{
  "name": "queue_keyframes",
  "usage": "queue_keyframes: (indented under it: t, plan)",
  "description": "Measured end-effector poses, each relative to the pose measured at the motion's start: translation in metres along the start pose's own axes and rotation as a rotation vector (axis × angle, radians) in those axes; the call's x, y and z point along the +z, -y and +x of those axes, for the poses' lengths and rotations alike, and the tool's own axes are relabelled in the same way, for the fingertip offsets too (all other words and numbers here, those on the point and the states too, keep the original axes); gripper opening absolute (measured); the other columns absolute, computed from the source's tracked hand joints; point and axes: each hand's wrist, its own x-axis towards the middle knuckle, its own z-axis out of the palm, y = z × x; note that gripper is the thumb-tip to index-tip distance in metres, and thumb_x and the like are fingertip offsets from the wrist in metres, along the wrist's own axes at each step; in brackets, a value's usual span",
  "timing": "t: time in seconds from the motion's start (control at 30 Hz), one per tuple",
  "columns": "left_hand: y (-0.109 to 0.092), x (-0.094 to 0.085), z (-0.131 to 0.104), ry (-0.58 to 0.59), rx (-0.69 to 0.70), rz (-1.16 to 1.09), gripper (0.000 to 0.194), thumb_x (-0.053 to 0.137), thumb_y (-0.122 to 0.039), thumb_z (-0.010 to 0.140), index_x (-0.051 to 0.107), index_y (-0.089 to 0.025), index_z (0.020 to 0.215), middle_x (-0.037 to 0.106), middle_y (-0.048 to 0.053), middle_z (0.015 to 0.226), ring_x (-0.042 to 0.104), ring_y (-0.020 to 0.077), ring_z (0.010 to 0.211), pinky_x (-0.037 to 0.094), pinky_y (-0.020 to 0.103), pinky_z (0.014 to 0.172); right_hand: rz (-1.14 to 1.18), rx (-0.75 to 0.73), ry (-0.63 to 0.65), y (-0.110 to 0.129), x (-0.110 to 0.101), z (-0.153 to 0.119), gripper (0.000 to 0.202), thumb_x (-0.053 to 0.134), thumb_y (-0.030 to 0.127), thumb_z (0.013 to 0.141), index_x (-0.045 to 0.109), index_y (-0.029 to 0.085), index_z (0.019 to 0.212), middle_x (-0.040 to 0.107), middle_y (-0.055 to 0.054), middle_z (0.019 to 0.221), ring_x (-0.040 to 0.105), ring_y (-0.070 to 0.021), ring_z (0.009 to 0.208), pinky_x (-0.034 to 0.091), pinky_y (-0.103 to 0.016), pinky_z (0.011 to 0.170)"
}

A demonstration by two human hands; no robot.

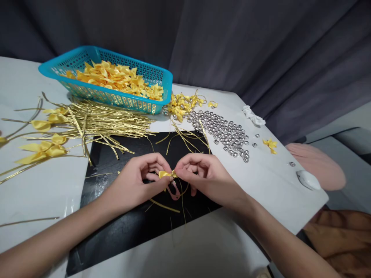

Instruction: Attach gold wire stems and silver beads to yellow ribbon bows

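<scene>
A: How does the yellow bow (164, 175) look?
B: Small and satiny, its left side flared, its middle narrow, with thin gold cord around there; the fingers hide the rest
A: Where is it?
B: Above the black mat (116, 220), between the 2 hands
A: How do they hold it?
B: The left hand (149, 175) pinches its left part between thumb and forefinger; the right hand (205, 175) pinches its right end, other fingers curled
A: Anything just below?
B: A pink object (174, 196), partly hidden
</scene>
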Motion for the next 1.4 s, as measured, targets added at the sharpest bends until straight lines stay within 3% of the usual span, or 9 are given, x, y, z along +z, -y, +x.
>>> queue_keyframes:
  t: [0.27, 0.47, 0.6, 0.83, 1.1, 1.4]
  plan:
    - [-0.003, 0.000, 0.001, -0.015, 0.041, 0.084, 0.008, 0.064, -0.019, 0.072, 0.058, -0.015, 0.073, 0.065, 0.000, 0.063, 0.067, 0.0122, 0.060, 0.047, 0.017, 0.053, -0.103, 0.002, -0.021, 0.004, 0.003, 0.000, 0.004, 0.062, 0.014, 0.074, 0.062, 0.013, 0.070, 0.052, 0.005, 0.050, 0.041, -0.0032, 0.044, 0.033, -0.014, 0.040]
    - [0.000, 0.001, 0.001, 0.040, -0.002, 0.046, 0.014, 0.065, -0.022, 0.073, 0.052, -0.017, 0.071, 0.069, 0.002, 0.066, 0.071, 0.0185, 0.067, 0.053, 0.023, 0.059, -0.072, 0.055, -0.005, 0.003, 0.006, 0.001, 0.006, 0.059, 0.018, 0.079, 0.060, 0.014, 0.075, 0.060, 0.001, 0.055, 0.055, -0.0070, 0.048, 0.037, -0.015, 0.041]
    - [0.001, 0.002, 0.002, 0.025, -0.013, 0.044, 0.015, 0.065, -0.019, 0.070, 0.050, -0.017, 0.072, 0.067, 0.000, 0.066, 0.071, 0.0178, 0.064, 0.052, 0.022, 0.057, -0.037, 0.071, 0.050, 0.004, 0.005, 0.000, 0.007, 0.057, 0.020, 0.080, 0.058, 0.015, 0.076, 0.061, 0.001, 0.058, 0.056, -0.0076, 0.049, 0.039, -0.014, 0.041]
    - [0.001, 0.001, 0.003, 0.001, 0.034, 0.117, 0.009, 0.062, -0.017, 0.071, 0.054, -0.016, 0.073, 0.064, -0.001, 0.066, 0.069, 0.0149, 0.063, 0.052, 0.021, 0.058, -0.136, 0.072, -0.074, 0.007, 0.012, 0.000, 0.007, 0.057, 0.010, 0.077, 0.058, 0.013, 0.071, 0.057, 0.004, 0.050, 0.046, -0.0024, 0.042, 0.034, -0.011, 0.039]
    - [0.001, 0.000, 0.001, 0.037, 0.017, 0.105, 0.010, 0.062, -0.017, 0.071, 0.053, -0.017, 0.073, 0.065, -0.001, 0.068, 0.070, 0.0160, 0.065, 0.051, 0.021, 0.058, -0.191, 0.052, 0.006, 0.006, 0.005, -0.002, 0.004, 0.058, 0.013, 0.078, 0.060, 0.014, 0.075, 0.062, 0.001, 0.057, 0.050, -0.0052, 0.049, 0.036, -0.014, 0.043]
    - [0.004, -0.001, 0.000, 0.016, 0.010, 0.104, 0.011, 0.065, -0.015, 0.069, 0.055, -0.017, 0.067, 0.065, -0.002, 0.063, 0.063, 0.0116, 0.060, 0.045, 0.018, 0.054, -0.183, 0.045, -0.053, -0.002, 0.014, 0.000, 0.006, 0.057, 0.015, 0.078, 0.059, 0.014, 0.073, 0.055, 0.003, 0.054, 0.044, -0.0041, 0.043, 0.034, -0.014, 0.040]
